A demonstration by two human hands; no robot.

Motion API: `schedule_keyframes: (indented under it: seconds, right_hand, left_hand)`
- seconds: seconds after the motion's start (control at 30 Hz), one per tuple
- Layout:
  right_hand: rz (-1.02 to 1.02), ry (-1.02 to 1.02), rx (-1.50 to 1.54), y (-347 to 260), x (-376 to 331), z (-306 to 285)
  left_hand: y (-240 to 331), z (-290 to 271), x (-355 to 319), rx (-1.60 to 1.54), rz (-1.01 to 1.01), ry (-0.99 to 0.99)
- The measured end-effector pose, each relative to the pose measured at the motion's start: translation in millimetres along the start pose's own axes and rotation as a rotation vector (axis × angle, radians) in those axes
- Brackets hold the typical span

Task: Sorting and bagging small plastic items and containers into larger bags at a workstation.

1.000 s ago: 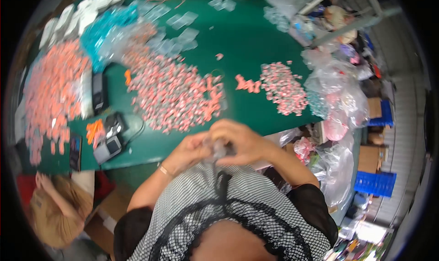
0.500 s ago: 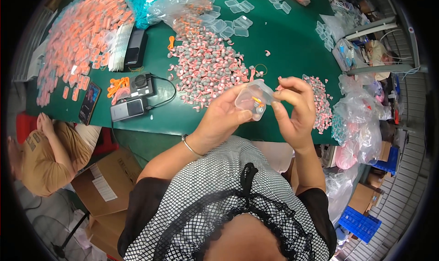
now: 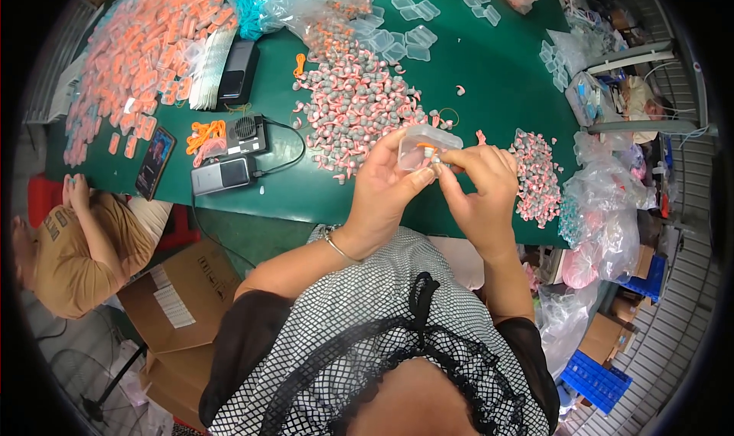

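A: Where is the clear plastic case (image 3: 425, 147) right now?

B: Up in the air, just on the near side of the big pile of grey-and-pink earplugs (image 3: 356, 107) on the green table (image 3: 489, 77). The left hand (image 3: 380, 194) grips it from below, thumb pressed against its front edge. The right hand (image 3: 480, 188) pinches a small corded piece at the case's opening, fingertips closed tight on it.

A: What could go wrong from here?

B: I'd judge the case is the weak spot. It's thin and held only at one side, so a hard push from the right fingers could tilt it and spill whatever is inside back toward the pile. The orange cord could also catch on the lid edge and stop it closing.

A: Anything near the pile that matters?

B: Left of the pile sit a small black device (image 3: 245, 136) and a grey power bank (image 3: 222, 175), cabled together; beyond the pile lie empty clear cases (image 3: 413, 42). A smaller heap of earplugs (image 3: 535, 172) lies right of the hands.
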State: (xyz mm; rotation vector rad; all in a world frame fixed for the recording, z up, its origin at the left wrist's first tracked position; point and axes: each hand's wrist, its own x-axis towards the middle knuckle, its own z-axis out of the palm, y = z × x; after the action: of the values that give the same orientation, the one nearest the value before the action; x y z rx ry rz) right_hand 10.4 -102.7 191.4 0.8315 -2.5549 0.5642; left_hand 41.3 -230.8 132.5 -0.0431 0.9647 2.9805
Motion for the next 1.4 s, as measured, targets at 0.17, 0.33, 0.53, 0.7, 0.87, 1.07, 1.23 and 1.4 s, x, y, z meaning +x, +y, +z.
schedule_keyframes:
  seconds: [0.17,0.33,0.53,0.7,0.87,1.07,1.23,1.4]
  right_hand:
    - [0.495,-0.017,0.898,5,-9,7]
    - [0.739,-0.099,2.018,18,-15,12]
    - [0.844,-0.163,2.294,4,-12,17]
    - [0.858,-0.131,2.353,3,-14,20]
    - [0.81,-0.15,2.339,4,-16,21]
    - [0.785,-0.116,2.307,3,-18,21]
    - [0.728,-0.047,1.984,1,-19,18]
    - [0.367,0.127,0.648,-4,-15,18]
  left_hand:
    - [4,2,1,-0.035,-0.018,0.039]
    - [5,-3,1,-0.04,-0.054,0.075]
    - [10,-13,-2,-0.045,-0.035,0.129]
    - [10,-13,-3,-0.029,-0.032,0.11]
    - [7,-13,-4,-0.018,-0.025,0.095]
    - [6,-12,-3,-0.023,-0.028,0.087]
    - [8,-9,-4,-0.029,-0.056,0.097]
    - [1,-8,-1,-0.043,-0.033,0.061]
